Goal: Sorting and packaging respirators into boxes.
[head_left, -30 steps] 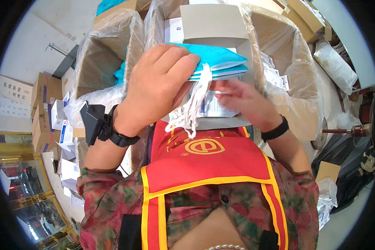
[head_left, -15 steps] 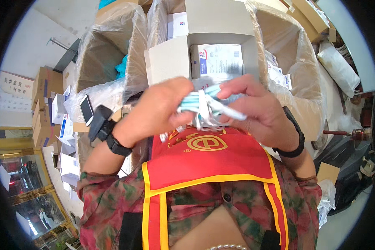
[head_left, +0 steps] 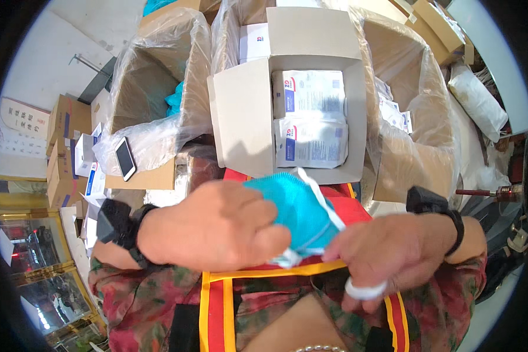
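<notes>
While both hands close on a folded blue mask [head_left: 296, 211], packed boxes wait at twelve o'clock.
Head view: left hand [head_left: 211, 226] clamps the mask; right hand [head_left: 393, 252] pinches its white strap [head_left: 320, 196]. Judging by this, steady tension avoids tangles. White box [head_left: 299, 117] holds sealed packets [head_left: 310, 141].

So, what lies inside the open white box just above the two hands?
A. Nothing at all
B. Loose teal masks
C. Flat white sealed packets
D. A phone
C. The white box holds flat white packets stacked inside it, while the teal masks are in the hands and the phone lies on a brown box flap to the left.
</notes>
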